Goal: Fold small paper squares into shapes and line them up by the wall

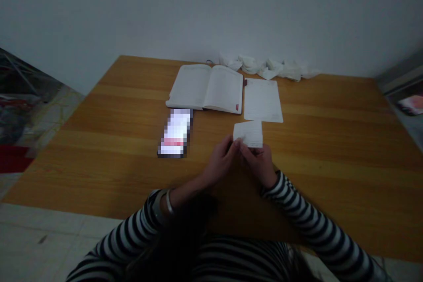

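A small piece of lined paper (249,133), which looks folded, is held above the table between both hands. My left hand (222,158) pinches its lower left corner with thumb and finger. Around the lower edge, my right hand (259,163) is closed, its thumb near the left thumb and its other fingers partly hidden beneath the paper. Just beyond the held piece lies a flat loose lined sheet (263,100). An open notebook (224,87) rests to the left of that sheet.
A phone with a lit, blurred screen (175,134) lies in front of the notebook. Crumpled white paper pieces (267,68) line the back edge against the white wall (211,13). All of this rests on a wooden table (330,141). A red object (15,158) is at far left.
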The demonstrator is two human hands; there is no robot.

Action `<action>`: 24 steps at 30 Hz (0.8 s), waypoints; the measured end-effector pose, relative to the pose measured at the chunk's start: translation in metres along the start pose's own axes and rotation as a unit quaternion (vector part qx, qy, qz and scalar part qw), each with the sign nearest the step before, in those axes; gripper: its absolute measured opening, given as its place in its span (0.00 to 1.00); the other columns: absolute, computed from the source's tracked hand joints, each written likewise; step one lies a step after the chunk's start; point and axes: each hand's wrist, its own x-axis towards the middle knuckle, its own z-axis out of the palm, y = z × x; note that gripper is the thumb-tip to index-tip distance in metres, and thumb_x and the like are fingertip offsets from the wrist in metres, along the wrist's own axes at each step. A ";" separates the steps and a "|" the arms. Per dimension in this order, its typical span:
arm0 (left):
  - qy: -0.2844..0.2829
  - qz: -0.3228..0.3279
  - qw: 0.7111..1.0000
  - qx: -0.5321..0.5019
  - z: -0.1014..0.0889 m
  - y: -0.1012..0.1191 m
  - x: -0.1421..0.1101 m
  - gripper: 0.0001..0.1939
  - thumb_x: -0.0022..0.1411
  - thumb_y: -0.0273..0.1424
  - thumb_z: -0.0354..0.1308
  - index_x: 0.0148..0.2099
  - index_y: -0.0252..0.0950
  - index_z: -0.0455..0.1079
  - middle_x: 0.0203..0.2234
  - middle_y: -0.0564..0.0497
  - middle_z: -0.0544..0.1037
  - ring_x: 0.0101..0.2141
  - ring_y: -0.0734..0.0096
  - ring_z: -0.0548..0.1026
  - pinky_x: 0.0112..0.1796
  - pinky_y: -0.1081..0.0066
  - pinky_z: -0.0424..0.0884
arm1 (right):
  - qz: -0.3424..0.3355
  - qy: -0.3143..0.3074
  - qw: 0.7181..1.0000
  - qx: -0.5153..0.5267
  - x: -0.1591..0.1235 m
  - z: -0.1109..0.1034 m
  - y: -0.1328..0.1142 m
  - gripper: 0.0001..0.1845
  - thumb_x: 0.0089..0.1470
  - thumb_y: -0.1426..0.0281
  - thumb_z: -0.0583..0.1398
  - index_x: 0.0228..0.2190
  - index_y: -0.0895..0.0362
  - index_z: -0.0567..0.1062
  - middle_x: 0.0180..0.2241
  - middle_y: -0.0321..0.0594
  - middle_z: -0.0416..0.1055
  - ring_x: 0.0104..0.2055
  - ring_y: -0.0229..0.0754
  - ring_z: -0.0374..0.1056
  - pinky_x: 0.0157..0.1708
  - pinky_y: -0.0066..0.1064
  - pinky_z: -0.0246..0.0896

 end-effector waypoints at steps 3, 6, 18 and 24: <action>0.007 0.003 1.000 -0.009 0.001 0.000 -0.002 0.20 0.71 0.46 0.49 0.38 0.36 0.69 0.33 0.49 0.74 0.35 0.66 0.72 0.40 0.68 0.71 | -0.046 -0.007 0.999 -0.028 -0.001 0.003 -0.001 0.20 0.55 0.55 0.63 0.21 0.55 0.75 0.17 0.36 0.71 0.20 0.38 0.67 0.21 0.28 0.66; 0.002 0.019 0.999 0.029 0.001 -0.002 -0.003 0.17 0.72 0.44 0.49 0.40 0.36 0.68 0.34 0.49 0.75 0.36 0.66 0.73 0.40 0.67 0.71 | -0.060 -0.004 0.997 -0.052 -0.003 0.004 0.003 0.16 0.58 0.57 0.62 0.26 0.55 0.79 0.23 0.40 0.77 0.28 0.44 0.75 0.30 0.33 0.73; -0.007 -0.010 1.000 -0.026 0.002 0.000 -0.005 0.19 0.68 0.48 0.53 0.36 0.37 0.67 0.29 0.52 0.69 0.31 0.69 0.66 0.32 0.71 0.66 | 0.046 -0.039 0.998 0.022 0.000 -0.015 -0.001 0.29 0.59 0.48 0.58 0.18 0.56 0.71 0.14 0.33 0.63 0.16 0.34 0.57 0.16 0.26 0.53; -0.016 0.003 1.000 -0.014 0.003 0.002 -0.005 0.18 0.70 0.47 0.51 0.37 0.37 0.68 0.27 0.53 0.67 0.29 0.71 0.65 0.31 0.72 0.65 | 0.036 -0.030 0.999 0.008 0.002 -0.025 -0.008 0.36 0.62 0.43 0.51 0.16 0.56 0.72 0.13 0.35 0.63 0.15 0.35 0.57 0.16 0.28 0.51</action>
